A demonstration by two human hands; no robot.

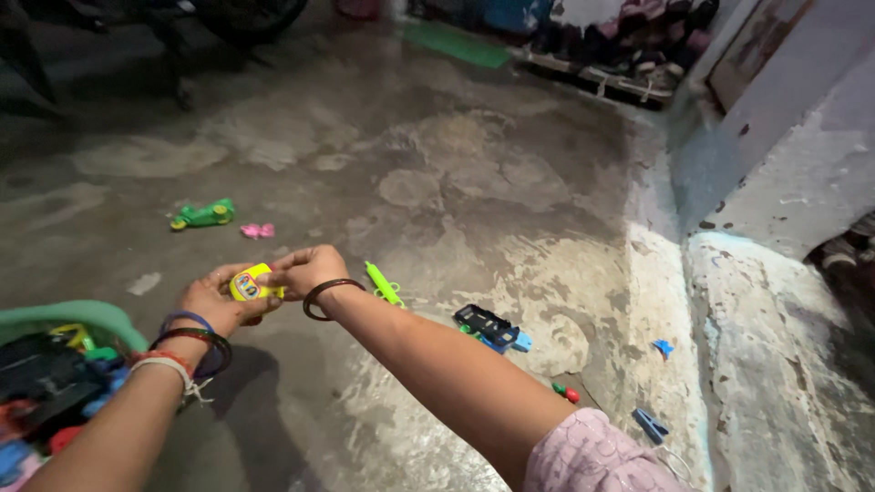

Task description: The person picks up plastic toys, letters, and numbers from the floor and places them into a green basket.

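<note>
Both my hands meet over a small yellow toy with a coloured face. My left hand cups it from below, several bangles on that wrist. My right hand pinches the toy's right end from above, a dark bangle on its wrist. The toy is held a little above the grey concrete floor.
A green basin of mixed plastic toys sits at my lower left. On the floor lie a green toy vehicle, a pink piece, a light green toy, a black and blue toy chassis and small blue bits. A raised step runs along the right.
</note>
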